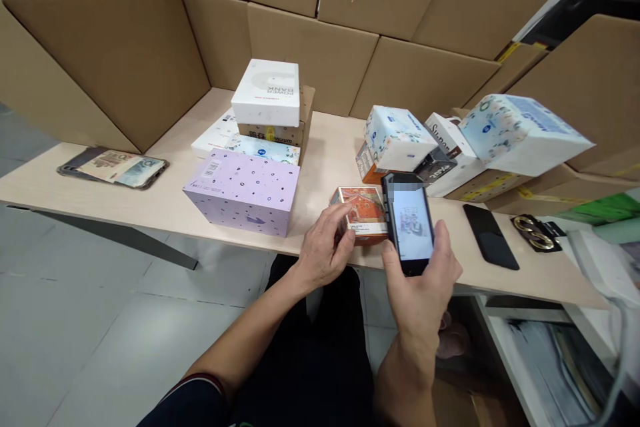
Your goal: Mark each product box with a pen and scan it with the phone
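In my right hand [425,280] is a black smartphone [411,221], gripped by its lower edges with the lit screen facing me. A small picture shows on the screen, with a blurred patch above it. My left hand [326,247] is closed on the left edge of a small orange picture box [367,207], its fingers over the top corner and the thumb at the front. That box rests at the table's front edge, partly hidden by the phone. A lilac patterned box [245,190] stands to the left of my left hand.
A white power bank box [267,93] tops a stack behind the lilac box. Flowered tissue packs [397,137] and other boxes stand at the back right. Banknotes [117,167] lie on a dark phone at left; another phone [490,237] lies right. Cardboard walls [310,57] enclose the table.
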Tool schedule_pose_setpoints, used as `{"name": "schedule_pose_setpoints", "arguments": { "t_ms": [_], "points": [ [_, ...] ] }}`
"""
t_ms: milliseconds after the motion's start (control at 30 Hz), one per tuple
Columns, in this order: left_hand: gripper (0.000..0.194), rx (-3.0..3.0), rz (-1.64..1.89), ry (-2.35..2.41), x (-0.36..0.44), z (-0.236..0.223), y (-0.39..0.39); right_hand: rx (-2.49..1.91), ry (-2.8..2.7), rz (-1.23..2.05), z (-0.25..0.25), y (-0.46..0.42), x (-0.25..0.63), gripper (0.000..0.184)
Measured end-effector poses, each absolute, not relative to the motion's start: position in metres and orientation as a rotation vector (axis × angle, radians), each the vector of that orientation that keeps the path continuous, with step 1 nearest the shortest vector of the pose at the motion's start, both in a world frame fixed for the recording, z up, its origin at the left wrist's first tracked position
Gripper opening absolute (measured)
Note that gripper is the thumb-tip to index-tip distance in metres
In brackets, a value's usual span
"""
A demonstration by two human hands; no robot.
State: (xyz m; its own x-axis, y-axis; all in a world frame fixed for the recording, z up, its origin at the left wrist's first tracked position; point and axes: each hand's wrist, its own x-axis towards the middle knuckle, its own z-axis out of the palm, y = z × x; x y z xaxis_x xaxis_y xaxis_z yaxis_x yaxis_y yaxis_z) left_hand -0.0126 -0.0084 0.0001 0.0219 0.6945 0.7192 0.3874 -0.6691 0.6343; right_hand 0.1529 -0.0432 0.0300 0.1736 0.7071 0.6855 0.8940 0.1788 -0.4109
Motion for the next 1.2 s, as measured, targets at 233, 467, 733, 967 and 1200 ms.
{"name": "schedule_pose_setpoints", "arguments": {
  "t_ms": [233,467,733,967,1200],
  "points": [
    [0.042,2.043,1.688,1.138,-0.013,-0.002,-0.008,-1.774,-1.469,-0.291,0.024,-0.042,0.198,0.086],
    [0.04,2.047,1.687,1.14,-0.012,-0.002,-0.008,-2.06,-1.403,-0.273,0.016,-0.026,0.225,0.084],
    [0.041,2.064,1.705,1.168,-0.012,-0.001,-0.008,-2.235,-1.343,-0.17,0.009,-0.012,0.235,0.084],
    [0.041,2.102,1.739,1.2,-0.012,0.002,-0.009,-2.213,-1.294,-0.18,-0.004,-0.003,0.247,0.078],
    [0.041,2.098,1.743,1.187,-0.012,0.002,-0.009,-1.669,-1.568,-0.204,0.014,-0.016,0.199,0.063]
  ]
}}
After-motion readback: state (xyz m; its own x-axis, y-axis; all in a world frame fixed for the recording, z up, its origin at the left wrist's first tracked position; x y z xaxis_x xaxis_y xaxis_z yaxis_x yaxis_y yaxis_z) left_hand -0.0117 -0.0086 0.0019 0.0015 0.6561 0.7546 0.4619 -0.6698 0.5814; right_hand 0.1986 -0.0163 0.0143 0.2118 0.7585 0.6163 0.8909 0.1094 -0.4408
